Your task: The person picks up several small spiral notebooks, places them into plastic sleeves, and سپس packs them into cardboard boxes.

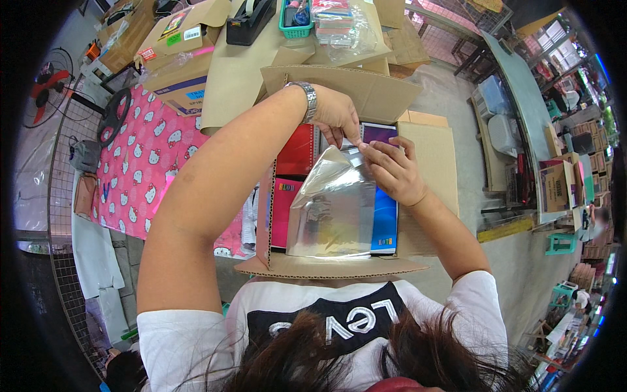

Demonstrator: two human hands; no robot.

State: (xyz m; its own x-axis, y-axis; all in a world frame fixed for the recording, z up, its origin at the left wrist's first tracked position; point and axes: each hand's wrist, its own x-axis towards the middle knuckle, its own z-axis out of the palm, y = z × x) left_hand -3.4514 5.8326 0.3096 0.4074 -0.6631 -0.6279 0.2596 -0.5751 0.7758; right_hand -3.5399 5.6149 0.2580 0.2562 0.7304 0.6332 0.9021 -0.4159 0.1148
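An open cardboard box [333, 266] stands in front of me, holding spiral notebooks. A red notebook [294, 151] and a pink notebook [282, 212] show on its left; a purple notebook [377, 132] and a blue notebook [385, 225] on its right. Over the middle of them lies a shiny clear plastic film [333, 212], which could be a bag. My left hand [335, 114], below a metal wristwatch [309, 101], pinches the film's far edge, fingers closed. Right beside it, my right hand [394, 168] closes its thumb and forefinger on the same edge. The fingertips nearly touch.
Beyond the box, a paper-covered table holds a black tape dispenser [250, 21], a green basket [296, 26] and plastic-wrapped packs [337, 25]. A pink patterned cloth [140, 157] and a carton [179, 81] are left. Right is a long bench [522, 124] with plastic tubs.
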